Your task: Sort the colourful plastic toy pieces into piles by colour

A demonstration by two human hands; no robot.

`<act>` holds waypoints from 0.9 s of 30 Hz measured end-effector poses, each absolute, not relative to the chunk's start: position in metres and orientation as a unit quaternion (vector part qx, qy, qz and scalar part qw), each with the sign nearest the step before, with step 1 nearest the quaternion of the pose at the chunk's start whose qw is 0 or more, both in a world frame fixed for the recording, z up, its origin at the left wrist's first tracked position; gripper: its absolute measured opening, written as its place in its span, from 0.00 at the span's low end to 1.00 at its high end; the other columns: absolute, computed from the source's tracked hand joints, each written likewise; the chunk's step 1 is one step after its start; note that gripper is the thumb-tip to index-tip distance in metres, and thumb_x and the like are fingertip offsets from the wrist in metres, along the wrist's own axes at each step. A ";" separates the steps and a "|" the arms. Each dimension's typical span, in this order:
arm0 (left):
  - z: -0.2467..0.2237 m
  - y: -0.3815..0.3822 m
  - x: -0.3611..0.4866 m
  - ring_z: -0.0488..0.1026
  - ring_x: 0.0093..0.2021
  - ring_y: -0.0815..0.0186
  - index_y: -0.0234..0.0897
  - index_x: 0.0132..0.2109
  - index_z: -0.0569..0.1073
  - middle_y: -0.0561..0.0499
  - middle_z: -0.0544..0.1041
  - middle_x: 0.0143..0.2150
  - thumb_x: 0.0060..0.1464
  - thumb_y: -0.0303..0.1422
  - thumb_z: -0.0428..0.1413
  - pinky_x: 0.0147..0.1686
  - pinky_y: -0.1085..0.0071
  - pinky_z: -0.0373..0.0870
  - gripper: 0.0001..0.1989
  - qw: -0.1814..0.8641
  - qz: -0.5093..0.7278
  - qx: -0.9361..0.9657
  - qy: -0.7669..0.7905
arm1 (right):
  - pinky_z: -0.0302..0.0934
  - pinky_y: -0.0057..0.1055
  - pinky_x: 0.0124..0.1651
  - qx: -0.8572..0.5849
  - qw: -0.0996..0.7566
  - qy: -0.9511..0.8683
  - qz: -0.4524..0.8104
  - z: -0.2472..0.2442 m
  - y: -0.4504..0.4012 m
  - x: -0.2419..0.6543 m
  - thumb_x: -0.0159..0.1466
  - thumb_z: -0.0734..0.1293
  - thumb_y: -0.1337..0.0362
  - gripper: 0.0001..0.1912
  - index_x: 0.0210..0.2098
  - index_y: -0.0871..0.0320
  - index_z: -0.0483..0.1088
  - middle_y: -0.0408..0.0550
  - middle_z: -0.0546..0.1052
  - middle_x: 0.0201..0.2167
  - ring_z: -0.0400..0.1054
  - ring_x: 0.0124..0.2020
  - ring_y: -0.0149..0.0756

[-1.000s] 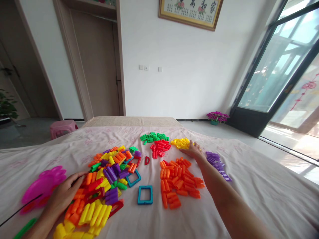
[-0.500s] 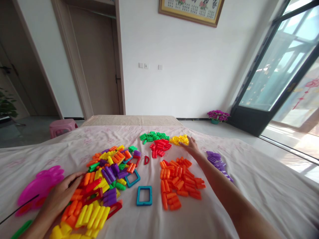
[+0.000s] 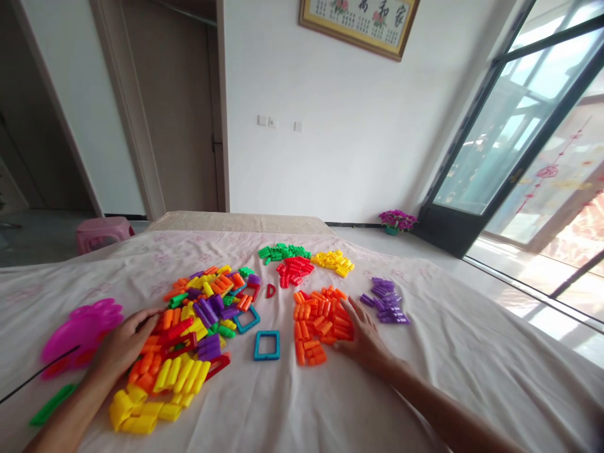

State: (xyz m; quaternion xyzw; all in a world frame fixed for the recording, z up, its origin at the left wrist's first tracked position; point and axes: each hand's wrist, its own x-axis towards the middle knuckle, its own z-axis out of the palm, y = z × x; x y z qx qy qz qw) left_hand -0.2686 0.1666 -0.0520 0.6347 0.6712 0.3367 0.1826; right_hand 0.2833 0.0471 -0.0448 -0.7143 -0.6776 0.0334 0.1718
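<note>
My left hand [image 3: 134, 340] rests at the left edge of a mixed pile of coloured plastic pieces [image 3: 207, 311], its fingers bent against the pieces; what they hold, if anything, is hidden. My right hand [image 3: 363, 336] is spread at the right side of the orange pile [image 3: 321, 321], fingers touching its edge. Behind lie a red pile [image 3: 295, 272], a green pile [image 3: 283, 253] and a yellow pile [image 3: 333, 261]. Purple pieces [image 3: 387, 302] lie to the right of the orange ones. A blue square frame [image 3: 267, 346] lies between the mixed and orange piles.
A pink tray [image 3: 80, 330] lies left of my left hand, near a green piece [image 3: 53, 404]. The patterned cloth [image 3: 453, 352] covers the surface. Beyond it are a pink stool [image 3: 104, 234] and potted purple flowers [image 3: 397, 220].
My right hand has come back from the yellow pile to the right side of the orange pile. Orange pieces there are bunched closer together. The view has shifted slightly; my left hand stays by the mixed pile.
</note>
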 end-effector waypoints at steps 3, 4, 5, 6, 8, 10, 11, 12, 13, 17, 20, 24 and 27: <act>-0.051 0.166 -0.269 0.76 0.47 0.60 0.36 0.52 0.74 0.49 0.80 0.49 0.57 0.44 0.48 0.43 0.72 0.71 0.23 0.219 0.332 0.621 0.676 | 0.42 0.52 0.66 -0.717 0.161 -0.677 0.033 -0.036 0.072 0.274 0.52 0.69 0.43 0.52 0.70 0.44 0.43 0.49 0.44 0.71 0.36 0.70 0.54; -0.051 0.166 -0.269 0.76 0.47 0.60 0.36 0.52 0.74 0.49 0.80 0.49 0.57 0.44 0.49 0.43 0.73 0.71 0.23 0.224 0.333 0.619 0.675 | 0.42 0.52 0.66 -0.719 0.160 -0.676 0.030 -0.034 0.081 0.274 0.52 0.69 0.43 0.52 0.69 0.44 0.43 0.49 0.45 0.71 0.36 0.70 0.53; -0.051 0.166 -0.269 0.76 0.48 0.60 0.36 0.52 0.74 0.50 0.79 0.49 0.57 0.44 0.49 0.43 0.73 0.71 0.23 0.230 0.335 0.620 0.671 | 0.42 0.51 0.66 -0.720 0.159 -0.675 0.025 -0.031 0.089 0.275 0.52 0.68 0.42 0.51 0.69 0.46 0.44 0.50 0.45 0.70 0.36 0.70 0.52; -0.051 0.166 -0.269 0.76 0.48 0.60 0.36 0.52 0.73 0.50 0.79 0.49 0.57 0.44 0.49 0.43 0.74 0.71 0.23 0.233 0.338 0.621 0.667 | 0.41 0.50 0.66 -0.720 0.156 -0.676 0.020 -0.030 0.096 0.276 0.53 0.68 0.42 0.51 0.69 0.47 0.45 0.50 0.46 0.70 0.37 0.70 0.52; -0.050 0.166 -0.270 0.75 0.49 0.60 0.35 0.53 0.74 0.49 0.79 0.50 0.57 0.44 0.49 0.44 0.74 0.70 0.23 0.234 0.340 0.623 0.665 | 0.40 0.48 0.67 -0.719 0.152 -0.678 0.012 -0.026 0.105 0.279 0.53 0.68 0.41 0.50 0.69 0.49 0.48 0.51 0.48 0.70 0.38 0.70 0.51; -0.050 0.166 -0.270 0.75 0.50 0.59 0.35 0.52 0.74 0.49 0.79 0.51 0.56 0.44 0.49 0.44 0.73 0.70 0.23 0.230 0.341 0.622 0.667 | 0.41 0.49 0.67 -0.720 0.159 -0.676 -0.001 -0.021 0.105 0.279 0.55 0.67 0.40 0.47 0.68 0.50 0.50 0.51 0.49 0.70 0.39 0.70 0.51; -0.050 0.166 -0.270 0.75 0.50 0.59 0.36 0.52 0.74 0.49 0.79 0.50 0.56 0.44 0.49 0.45 0.73 0.70 0.23 0.229 0.341 0.622 0.667 | 0.41 0.50 0.67 -0.713 0.168 -0.680 -0.013 -0.018 0.100 0.276 0.56 0.65 0.40 0.45 0.68 0.50 0.51 0.52 0.50 0.70 0.39 0.70 0.51; -0.050 0.165 -0.270 0.75 0.50 0.59 0.36 0.52 0.74 0.49 0.79 0.50 0.56 0.44 0.49 0.45 0.73 0.70 0.23 0.229 0.342 0.623 0.665 | 0.41 0.51 0.67 -0.698 0.182 -0.693 -0.027 -0.014 0.093 0.272 0.58 0.64 0.40 0.43 0.68 0.49 0.52 0.51 0.50 0.69 0.39 0.69 0.51; -0.050 0.165 -0.270 0.75 0.50 0.59 0.36 0.52 0.74 0.49 0.79 0.50 0.56 0.44 0.49 0.45 0.73 0.70 0.23 0.231 0.343 0.625 0.662 | 0.41 0.51 0.67 -0.670 0.194 -0.715 -0.039 -0.010 0.084 0.265 0.59 0.63 0.40 0.42 0.67 0.48 0.52 0.50 0.51 0.69 0.39 0.70 0.51; -0.050 0.166 -0.270 0.74 0.50 0.59 0.35 0.53 0.73 0.48 0.78 0.51 0.57 0.43 0.48 0.46 0.73 0.70 0.23 0.231 0.337 0.628 0.662 | 0.38 0.50 0.68 -0.504 0.174 -0.846 -0.012 0.004 0.042 0.226 0.57 0.64 0.37 0.43 0.67 0.44 0.53 0.46 0.53 0.69 0.40 0.70 0.50; -0.050 0.166 -0.269 0.74 0.50 0.59 0.34 0.53 0.73 0.47 0.78 0.51 0.57 0.43 0.48 0.46 0.72 0.69 0.23 0.226 0.333 0.629 0.665 | 0.34 0.53 0.69 -0.431 0.110 -0.895 0.025 0.010 0.028 0.201 0.58 0.64 0.38 0.41 0.67 0.43 0.54 0.46 0.52 0.69 0.40 0.69 0.52; -0.053 0.168 -0.271 0.74 0.50 0.60 0.35 0.52 0.74 0.48 0.78 0.51 0.56 0.44 0.48 0.46 0.72 0.70 0.24 0.225 0.343 0.631 0.659 | 0.31 0.54 0.69 -0.434 0.098 -0.895 0.002 0.010 0.050 0.190 0.65 0.61 0.45 0.29 0.64 0.43 0.60 0.45 0.54 0.68 0.40 0.70 0.50; -0.058 0.171 -0.273 0.75 0.50 0.59 0.37 0.51 0.74 0.48 0.79 0.50 0.55 0.45 0.49 0.46 0.71 0.70 0.23 0.229 0.347 0.630 0.656 | 0.30 0.53 0.69 -0.435 0.100 -0.894 -0.031 0.006 0.076 0.191 0.67 0.60 0.48 0.24 0.60 0.43 0.65 0.43 0.58 0.67 0.40 0.69 0.47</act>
